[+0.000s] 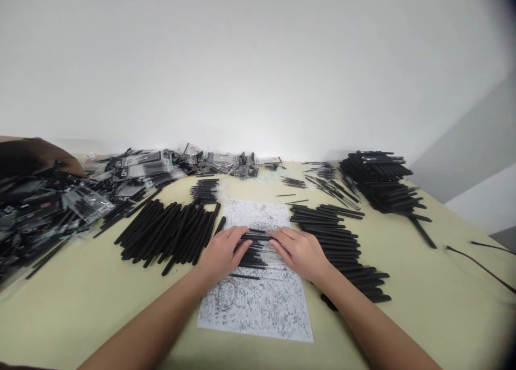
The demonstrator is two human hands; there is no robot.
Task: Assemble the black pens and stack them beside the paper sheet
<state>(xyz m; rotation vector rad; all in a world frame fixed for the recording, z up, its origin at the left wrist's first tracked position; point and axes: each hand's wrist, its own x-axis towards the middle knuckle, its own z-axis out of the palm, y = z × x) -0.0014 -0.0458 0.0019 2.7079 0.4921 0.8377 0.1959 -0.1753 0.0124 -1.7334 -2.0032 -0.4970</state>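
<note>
Both my hands rest on a printed black-and-white sheet (258, 305) lying on the pale table. My left hand (221, 254) and my right hand (300, 251) pinch the two ends of a black pen (258, 236), fingers curled around it. Under and just behind my hands lies a small stack of black pens (252, 257) on the sheet. A row of black pens (169, 233) lies to the left of my left hand. Another long pile of black pens (342, 251) runs along the right of my right hand.
Clear plastic packets with dark inserts (60, 203) are heaped at the far left and back. A tall stack of black pens (379, 182) stands at the back right, thin black refills (322, 184) beside it. Loose black strips (479, 265) lie at the right edge. A white wall rises behind.
</note>
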